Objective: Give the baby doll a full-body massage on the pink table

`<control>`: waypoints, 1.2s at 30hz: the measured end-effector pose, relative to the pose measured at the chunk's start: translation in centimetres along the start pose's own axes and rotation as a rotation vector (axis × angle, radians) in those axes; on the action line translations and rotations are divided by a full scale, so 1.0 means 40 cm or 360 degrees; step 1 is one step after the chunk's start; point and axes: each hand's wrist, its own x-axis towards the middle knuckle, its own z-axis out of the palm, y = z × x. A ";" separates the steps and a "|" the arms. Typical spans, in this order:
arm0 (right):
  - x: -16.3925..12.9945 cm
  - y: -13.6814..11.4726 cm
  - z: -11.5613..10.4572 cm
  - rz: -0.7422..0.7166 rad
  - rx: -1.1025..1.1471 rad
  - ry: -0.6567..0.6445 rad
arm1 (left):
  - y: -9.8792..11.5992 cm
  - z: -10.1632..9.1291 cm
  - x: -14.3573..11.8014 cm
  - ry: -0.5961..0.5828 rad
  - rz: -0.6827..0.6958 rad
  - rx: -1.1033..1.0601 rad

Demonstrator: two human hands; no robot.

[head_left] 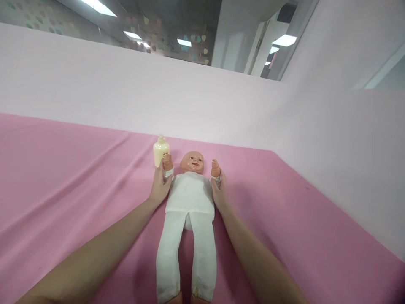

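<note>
A baby doll (191, 192) in a white top and white trousers lies on its back, its head toward the wall and its feet toward me. Both its arms are bent up beside its head. My left hand (160, 183) is closed round the doll's forearm on the left, at the white cuff. On the other side, my right hand (220, 191) grips the doll's other forearm near the cuff. Just behind my left fingertips stands a pale yellow pump bottle (160, 150), partly covered by the doll's fist.
Pink cloth (79, 177) with some creases covers the surface under the doll. A white wall (126, 88) rises along the back, and another wall (354, 160) borders the right side. Above the back wall, a glass pane (174, 25) shows ceiling lights and coloured hearts.
</note>
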 end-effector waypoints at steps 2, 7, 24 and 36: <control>-0.002 -0.006 -0.002 -0.0029 -0.0031 -0.0068 | 0.007 -0.002 0.000 -0.0059 0.0054 0.0050; -0.004 -0.010 -0.003 -0.0056 -0.0231 -0.0129 | 0.004 0.001 0.000 -0.0260 0.0170 0.0243; -0.001 -0.006 -0.001 -0.0123 -0.0372 -0.0228 | -0.005 0.004 -0.001 -0.0331 0.0146 0.0281; -0.002 0.006 -0.004 -0.0083 -0.0333 -0.0240 | 0.030 -0.008 -0.002 -0.0394 0.0021 0.0122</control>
